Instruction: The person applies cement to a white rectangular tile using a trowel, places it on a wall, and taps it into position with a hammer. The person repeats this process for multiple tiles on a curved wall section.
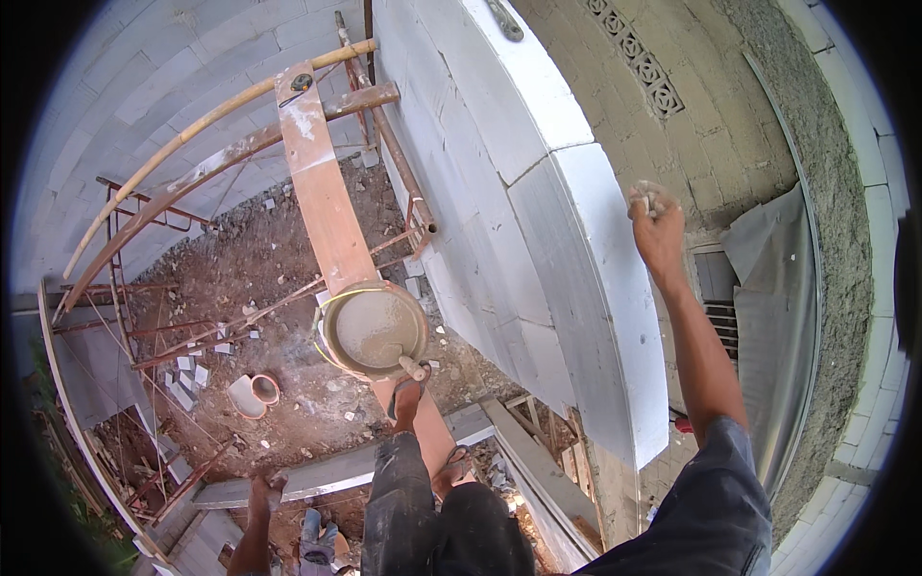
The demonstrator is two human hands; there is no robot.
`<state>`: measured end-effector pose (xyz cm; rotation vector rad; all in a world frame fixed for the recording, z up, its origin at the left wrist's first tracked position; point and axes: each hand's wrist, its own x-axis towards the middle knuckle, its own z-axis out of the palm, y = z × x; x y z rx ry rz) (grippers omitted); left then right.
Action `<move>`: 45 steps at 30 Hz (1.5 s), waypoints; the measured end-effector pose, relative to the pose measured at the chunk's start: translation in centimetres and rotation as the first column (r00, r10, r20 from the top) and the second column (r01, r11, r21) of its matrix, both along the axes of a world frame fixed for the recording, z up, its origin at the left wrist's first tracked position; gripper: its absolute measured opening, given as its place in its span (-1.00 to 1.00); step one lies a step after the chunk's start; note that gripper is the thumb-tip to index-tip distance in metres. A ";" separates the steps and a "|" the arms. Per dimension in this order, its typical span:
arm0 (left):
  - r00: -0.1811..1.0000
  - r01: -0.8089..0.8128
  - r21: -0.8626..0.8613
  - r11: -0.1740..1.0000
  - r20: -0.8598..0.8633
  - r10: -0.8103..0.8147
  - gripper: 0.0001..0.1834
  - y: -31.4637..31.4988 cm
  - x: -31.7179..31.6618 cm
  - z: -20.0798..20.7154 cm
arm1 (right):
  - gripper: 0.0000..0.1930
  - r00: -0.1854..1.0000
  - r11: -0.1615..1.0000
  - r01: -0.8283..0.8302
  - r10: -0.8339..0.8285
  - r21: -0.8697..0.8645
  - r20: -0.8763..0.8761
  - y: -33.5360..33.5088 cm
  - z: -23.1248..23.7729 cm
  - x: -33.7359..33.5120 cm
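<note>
My right hand is raised beside the top of a white block wall. Its fingers are curled closed, with something small and pale at them that I cannot make out. Low on the left, my left hand hangs over a long grey block wall edge; its fingers are too small and dim to read. In front of my feet a bucket of wet grey mortar stands on a plank. A tool's rounded handle sticks out over the bucket's near rim.
I stand on the narrow plank, high above rubble-strewn ground. A tape measure lies at its far end. Scaffold poles and a bamboo pole cross the left side. Below are buckets and block pieces. Grey sheeting hangs right.
</note>
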<state>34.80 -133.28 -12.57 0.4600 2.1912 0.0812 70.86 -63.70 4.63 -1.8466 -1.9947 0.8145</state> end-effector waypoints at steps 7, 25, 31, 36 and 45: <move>0.986 -0.159 0.011 0.987 -0.039 0.159 -0.55 -3.0 0.7 1.0 | -0.55 0.902 0.669 -0.433 0.312 0.604 0.300 16.4 -4.8 -19.1; 0.988 -0.075 -0.020 0.997 0.131 0.077 -0.52 -3.2 0.1 2.5 | -0.77 0.896 0.841 -0.432 0.358 0.325 0.263 18.3 -3.7 -21.0; 0.961 0.139 0.308 0.941 0.186 -0.203 -0.51 19.5 0.5 0.9 | -0.78 0.946 0.994 -0.101 0.080 -0.049 -0.314 8.2 3.9 -7.5; 0.875 0.443 0.654 0.613 -0.166 -0.454 -0.60 38.6 7.9 9.0 | -0.74 0.886 0.977 -0.214 0.193 -0.002 -0.422 -9.2 5.9 7.3; 0.181 0.791 0.556 -0.255 -0.611 -0.771 -0.43 55.1 35.5 14.5 | -0.64 0.860 0.903 0.374 -0.423 -0.211 -0.286 -18.7 9.2 19.8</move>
